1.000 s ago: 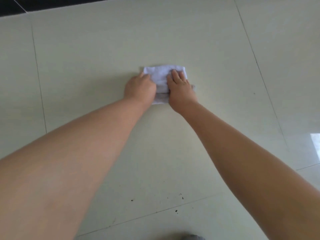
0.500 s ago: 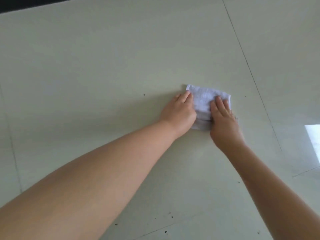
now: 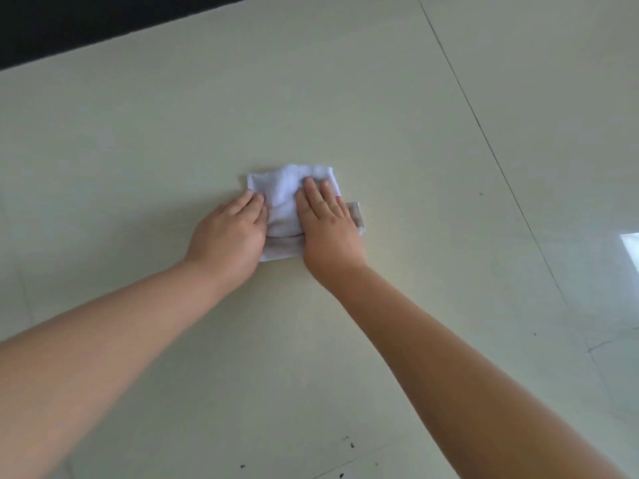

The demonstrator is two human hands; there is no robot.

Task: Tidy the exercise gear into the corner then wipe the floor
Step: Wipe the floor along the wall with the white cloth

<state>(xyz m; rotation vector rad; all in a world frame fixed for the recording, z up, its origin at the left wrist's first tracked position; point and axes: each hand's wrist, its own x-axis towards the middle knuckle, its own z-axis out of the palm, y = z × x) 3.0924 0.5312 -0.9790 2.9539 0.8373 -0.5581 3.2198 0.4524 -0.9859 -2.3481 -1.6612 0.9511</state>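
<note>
Both hands cover the white cloth's (image 3: 281, 198) near corners; the forearms run off the frame's lower edge.

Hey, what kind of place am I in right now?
Probably an indoor room, seen at floor level. Large glossy cream floor tiles with thin grout lines, a window-like glare patch on them, and a dark strip at the far edge. Both hands press a white cloth down.

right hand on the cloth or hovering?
Touching. The head view shows the right hand lying flat on the white cloth, fingers spread over its top with no gap; the left hand presses its other edge.
</note>
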